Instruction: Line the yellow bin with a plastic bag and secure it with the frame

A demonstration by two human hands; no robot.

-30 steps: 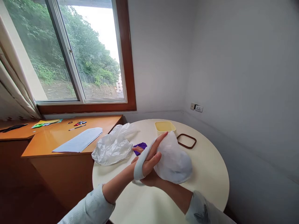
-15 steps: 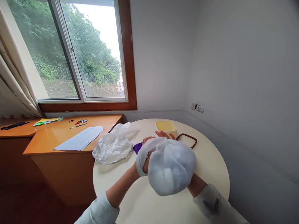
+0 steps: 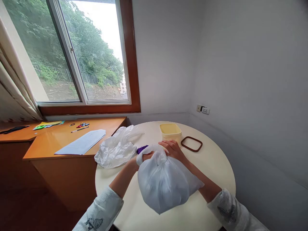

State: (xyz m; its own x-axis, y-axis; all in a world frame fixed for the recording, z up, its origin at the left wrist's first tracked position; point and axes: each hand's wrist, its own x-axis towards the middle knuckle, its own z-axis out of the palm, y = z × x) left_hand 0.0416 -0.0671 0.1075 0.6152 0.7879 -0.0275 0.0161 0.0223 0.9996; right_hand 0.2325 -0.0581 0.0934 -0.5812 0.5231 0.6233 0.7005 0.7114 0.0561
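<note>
A filled white plastic bag (image 3: 166,183) hangs puffed out in front of me, its neck gathered at the top. My left hand (image 3: 146,156) is closed on the bag's upper left, with a loop of plastic lying over the wrist and hiding part of the fingers. At the right of the gathered neck, my right hand (image 3: 173,150) has its fingers bent together against the plastic. What fills the bag cannot be made out. A dark purple item (image 3: 141,149) shows just behind my left hand.
A crumpled clear plastic bag (image 3: 115,149) lies at the round table's (image 3: 216,166) left edge. Behind my right hand stands a yellow container (image 3: 170,129), with a brown rectangular frame (image 3: 192,144) beside it. Papers (image 3: 81,142) and a pen (image 3: 79,129) rest on the wooden desk (image 3: 45,147).
The bag has turned and shifted down and left, bringing its gathered neck into view. My right hand has come from behind the bag to its neck, fingers drawn closer together.
</note>
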